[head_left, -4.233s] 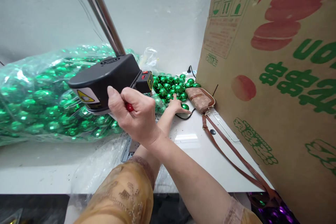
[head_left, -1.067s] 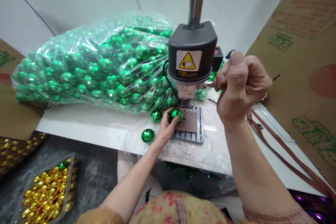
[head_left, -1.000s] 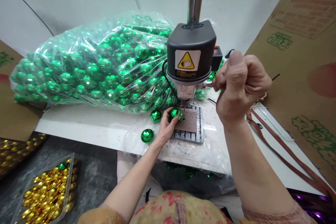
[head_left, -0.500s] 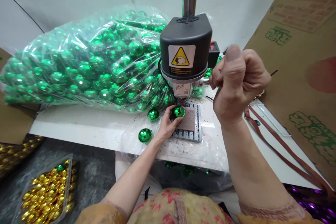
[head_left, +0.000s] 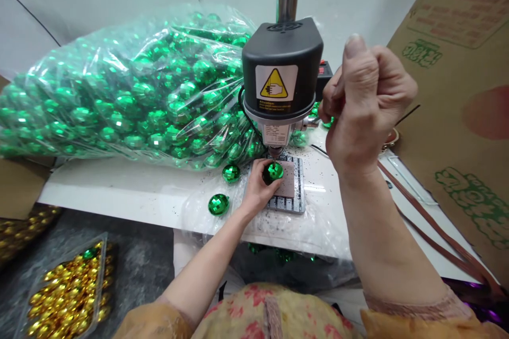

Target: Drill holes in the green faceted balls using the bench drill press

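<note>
My left hand (head_left: 260,183) grips a green faceted ball (head_left: 275,170) between thumb and fingers, on the wooden pad (head_left: 287,185) of a small bench drill press (head_left: 282,71). The ball sits right under the chuck (head_left: 275,151), at the bit. Raised beside the motor housing, my right hand (head_left: 369,103) is closed around the press's feed lever; the fist hides most of it. Two loose green balls, a nearer one (head_left: 218,204) and a farther one (head_left: 231,173), lie left of the metal base (head_left: 299,202).
A big clear bag of green balls (head_left: 131,100) fills the table's back left. Cardboard stands at right, a carton (head_left: 449,116) beside a brown strap (head_left: 429,222). Below left is a clear tray (head_left: 101,280) of gold balls. Dark shavings and plastic film (head_left: 310,230) surround the base.
My left hand has moved the green ball slightly right and under the bit. My right fist has shifted a little up and to the right.
</note>
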`<state>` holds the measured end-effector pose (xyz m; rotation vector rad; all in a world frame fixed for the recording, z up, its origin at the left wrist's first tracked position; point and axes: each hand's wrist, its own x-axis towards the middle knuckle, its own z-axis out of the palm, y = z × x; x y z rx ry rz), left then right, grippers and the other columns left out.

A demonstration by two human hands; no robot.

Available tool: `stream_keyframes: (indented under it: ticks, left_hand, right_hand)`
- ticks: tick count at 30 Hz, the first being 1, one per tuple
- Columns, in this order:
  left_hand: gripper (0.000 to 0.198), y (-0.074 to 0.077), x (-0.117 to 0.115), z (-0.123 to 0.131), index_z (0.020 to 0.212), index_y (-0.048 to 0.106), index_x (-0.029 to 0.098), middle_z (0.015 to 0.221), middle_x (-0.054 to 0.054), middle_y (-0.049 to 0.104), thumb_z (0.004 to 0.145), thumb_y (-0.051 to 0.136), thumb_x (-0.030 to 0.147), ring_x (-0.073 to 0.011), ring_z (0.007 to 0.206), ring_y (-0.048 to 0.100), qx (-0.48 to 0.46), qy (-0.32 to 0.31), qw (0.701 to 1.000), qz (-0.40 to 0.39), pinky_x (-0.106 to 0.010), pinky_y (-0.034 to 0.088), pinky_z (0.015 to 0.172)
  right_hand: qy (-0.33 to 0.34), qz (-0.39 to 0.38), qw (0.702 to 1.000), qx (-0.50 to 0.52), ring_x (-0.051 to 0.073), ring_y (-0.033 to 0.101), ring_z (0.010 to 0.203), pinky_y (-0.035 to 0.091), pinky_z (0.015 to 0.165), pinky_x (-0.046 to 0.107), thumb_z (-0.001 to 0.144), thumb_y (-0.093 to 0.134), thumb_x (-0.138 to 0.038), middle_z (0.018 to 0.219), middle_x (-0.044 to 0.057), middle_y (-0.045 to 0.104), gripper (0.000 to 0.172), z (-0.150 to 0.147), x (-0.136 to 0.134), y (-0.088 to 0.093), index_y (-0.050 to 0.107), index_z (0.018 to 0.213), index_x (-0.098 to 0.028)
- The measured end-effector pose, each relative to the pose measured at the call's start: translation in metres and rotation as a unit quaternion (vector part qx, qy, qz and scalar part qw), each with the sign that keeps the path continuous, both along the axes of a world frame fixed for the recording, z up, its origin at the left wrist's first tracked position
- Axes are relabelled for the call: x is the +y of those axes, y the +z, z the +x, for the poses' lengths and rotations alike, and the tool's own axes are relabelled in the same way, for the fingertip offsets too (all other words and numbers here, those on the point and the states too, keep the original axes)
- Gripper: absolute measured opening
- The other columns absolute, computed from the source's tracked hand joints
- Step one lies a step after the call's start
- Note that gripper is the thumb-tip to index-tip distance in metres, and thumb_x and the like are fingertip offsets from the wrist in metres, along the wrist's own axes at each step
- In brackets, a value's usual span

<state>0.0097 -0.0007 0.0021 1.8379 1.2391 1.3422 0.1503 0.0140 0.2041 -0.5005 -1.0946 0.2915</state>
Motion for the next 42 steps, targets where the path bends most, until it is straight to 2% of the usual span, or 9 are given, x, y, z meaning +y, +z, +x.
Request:
stream_keyframes:
  ticks: [4,10,19,26,30,42]
  left_hand:
    - [0.051,-0.003,-0.002,0.002,0.125,0.059,0.021,0.123,-0.009,0.066,0.078,0.077,0.026,-0.0275,0.116,0.062,-0.006,-0.01,1.0,-0.023,-0.045,0.047,0.104]
    - [0.054,-0.001,-0.006,-0.003,0.126,0.059,0.022,0.122,-0.008,0.067,0.076,0.08,0.029,-0.028,0.113,0.062,0.011,0.0,0.999,-0.051,-0.044,0.048,0.1]
    - [0.055,-0.004,-0.005,-0.003,0.126,0.058,0.022,0.124,-0.008,0.066,0.077,0.08,0.029,-0.0287,0.116,0.06,0.009,-0.004,0.998,-0.059,-0.044,0.046,0.102]
    - [0.053,-0.001,-0.006,-0.003,0.126,0.058,0.022,0.123,-0.008,0.066,0.078,0.08,0.03,-0.0284,0.116,0.06,0.008,-0.01,0.999,-0.049,-0.043,0.046,0.103]
    - [0.053,0.0,-0.007,-0.002,0.126,0.058,0.023,0.124,-0.008,0.066,0.078,0.08,0.03,-0.0287,0.117,0.06,0.004,-0.012,0.999,-0.051,-0.044,0.045,0.104]
    - [0.052,0.003,-0.007,0.0,0.124,0.059,0.022,0.122,-0.008,0.067,0.077,0.08,0.029,-0.0278,0.116,0.061,-0.007,-0.012,0.998,-0.057,-0.041,0.046,0.103]
  right_hand:
    - [0.008,-0.004,1.0,-0.011,0.001,0.03,0.041,0.025,0.043,0.022,0.092,0.058,-0.032,0.048,-0.008,0.036,0.044,0.003,0.003,0.002,0.033,0.058,-0.02]
    - [-0.036,-0.002,0.999,-0.016,0.002,0.032,0.043,0.024,0.046,0.025,0.092,0.057,-0.029,0.049,-0.007,0.032,0.045,-0.001,-0.011,-0.009,0.03,0.058,-0.02]
    - [-0.045,0.072,0.996,0.01,0.002,0.03,0.041,0.017,0.046,0.027,0.09,0.057,-0.019,0.049,-0.006,0.019,0.051,-0.012,-0.023,-0.03,0.021,0.055,-0.016]
    - [-0.072,0.089,0.993,0.002,0.002,0.027,0.043,0.018,0.047,0.028,0.089,0.057,-0.021,0.048,-0.005,0.024,0.052,-0.011,-0.021,-0.045,0.019,0.055,-0.015]
    - [-0.093,0.085,0.992,-0.017,0.002,0.028,0.042,0.023,0.045,0.028,0.089,0.057,-0.023,0.046,-0.005,0.028,0.052,-0.007,-0.022,-0.05,0.021,0.052,-0.015]
    - [-0.06,0.111,0.99,-0.068,0.003,0.029,0.042,0.025,0.045,0.027,0.086,0.057,-0.018,0.047,-0.006,0.023,0.05,0.001,-0.027,-0.059,0.018,0.056,-0.016]
